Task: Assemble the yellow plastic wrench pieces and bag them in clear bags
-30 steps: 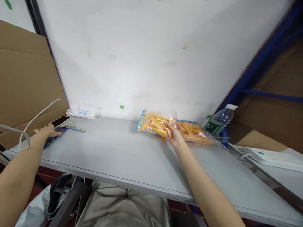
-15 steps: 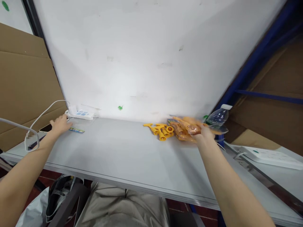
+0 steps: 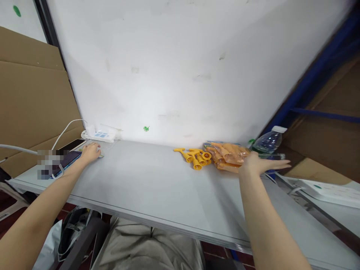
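Observation:
My left hand (image 3: 91, 152) lies on the table at the left with its fingers apart, covering most of a small colourful printed strip (image 3: 101, 155). Stretched fingers mark my right hand (image 3: 261, 164) as open; it is beside the right end of a clear plastic bag of orange-yellow pieces (image 3: 229, 153) and in front of a clear bottle (image 3: 268, 141). The bag rests on the table near the wall. Just left of it lies a loose heap of yellow plastic pieces with flared, cup-like ends (image 3: 197, 157).
Two phones lie at the left, a blue-edged one (image 3: 70, 159) by my forearm. Behind them are a white power strip (image 3: 101, 135) and cables. Cardboard (image 3: 33, 101) stands at the left, and a blue frame post (image 3: 315, 75) rises at the right. Another power strip (image 3: 332, 191) sits far right.
The bag has come to rest on the table, and my right hand has let go and moved right, fingers stretched. My left hand has moved right, onto the printed strip.

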Tool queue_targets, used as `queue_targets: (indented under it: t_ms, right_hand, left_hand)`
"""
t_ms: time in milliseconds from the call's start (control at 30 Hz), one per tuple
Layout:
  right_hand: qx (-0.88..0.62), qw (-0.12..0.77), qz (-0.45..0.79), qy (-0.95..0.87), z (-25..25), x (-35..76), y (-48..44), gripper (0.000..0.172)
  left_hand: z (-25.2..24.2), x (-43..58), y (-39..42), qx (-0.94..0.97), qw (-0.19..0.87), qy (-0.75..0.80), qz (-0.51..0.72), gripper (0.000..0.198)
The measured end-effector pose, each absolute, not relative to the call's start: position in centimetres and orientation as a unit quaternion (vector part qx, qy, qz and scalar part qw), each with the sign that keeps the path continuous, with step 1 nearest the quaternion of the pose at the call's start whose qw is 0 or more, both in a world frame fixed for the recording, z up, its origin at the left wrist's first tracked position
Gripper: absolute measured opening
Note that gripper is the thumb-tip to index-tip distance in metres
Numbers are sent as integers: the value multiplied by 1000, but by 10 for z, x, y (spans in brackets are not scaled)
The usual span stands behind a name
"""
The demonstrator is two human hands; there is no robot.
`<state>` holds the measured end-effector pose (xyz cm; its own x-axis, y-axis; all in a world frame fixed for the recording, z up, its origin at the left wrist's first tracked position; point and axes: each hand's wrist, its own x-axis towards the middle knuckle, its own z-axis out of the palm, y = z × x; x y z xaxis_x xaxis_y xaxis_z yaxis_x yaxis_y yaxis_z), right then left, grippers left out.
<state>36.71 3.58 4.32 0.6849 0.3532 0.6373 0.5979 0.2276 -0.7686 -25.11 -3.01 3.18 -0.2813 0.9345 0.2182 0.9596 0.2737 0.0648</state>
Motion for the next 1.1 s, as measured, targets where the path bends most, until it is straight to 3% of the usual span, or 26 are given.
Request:
queue_targets:
  t_ms: [67,200,433,733,900,1100]
  right_hand:
    - [-621,707,-109,-320,49,345,23,84]
    - [-495,671,-169,-525,52,287,4,72]
    - [-452,490,15,-746,6,246,18,45]
    - [-571,257,-72,-776,-24,253,33,25]
    - [-588,232,-79,-771,-24,248,27,25]
    - [-599,218,-77,-767,-19,243,24,25]
  left_hand:
    - [28,-258,-25,-575,67,-811,-87,49]
    - [20,-260,-15,-586,25,-809,-35,60]
    - [9,-219,-7,-604,9,-797,-17,55]
    - [10,-140,-12,-747,-55,-662,-25,60]
    - [9,-112,-8,-764,-76,-640,-31,65]
    - [9,-98,6,-709,-98,-694,-84,49]
